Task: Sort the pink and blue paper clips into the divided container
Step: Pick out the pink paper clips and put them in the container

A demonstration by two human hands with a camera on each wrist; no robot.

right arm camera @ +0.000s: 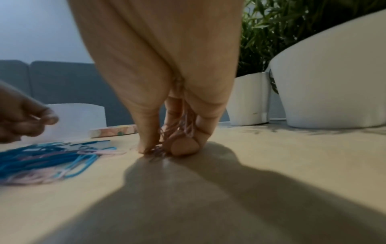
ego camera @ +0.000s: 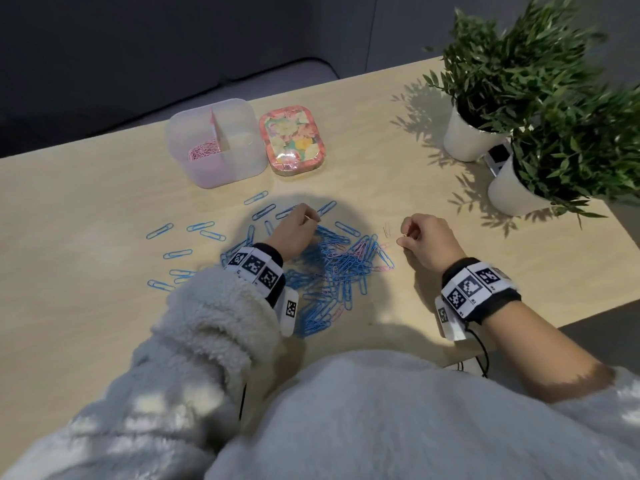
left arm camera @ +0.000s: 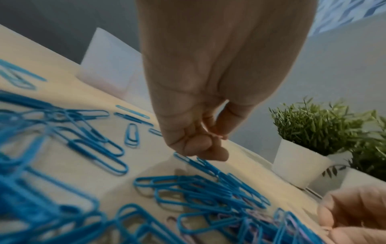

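- The paper clips (ego camera: 332, 268) are lying in a tangled heap on the table (ego camera: 86, 209), mostly bright blue, with a few pale pink ones showing through; single blue ones are lying scattered to the left.
- The right hand (ego camera: 427, 242) is curling round a bunch of pink clips (right arm camera: 184, 127), fingertips touching the table just right of the heap.
- The left hand (ego camera: 294, 230) is hovering over the heap, fingers curled, thumb and forefinger pressed together; whether they are pinching a clip I cannot tell.
- The divided container (ego camera: 216, 142), translucent, is standing beyond the heap with pink clips in its left compartment.
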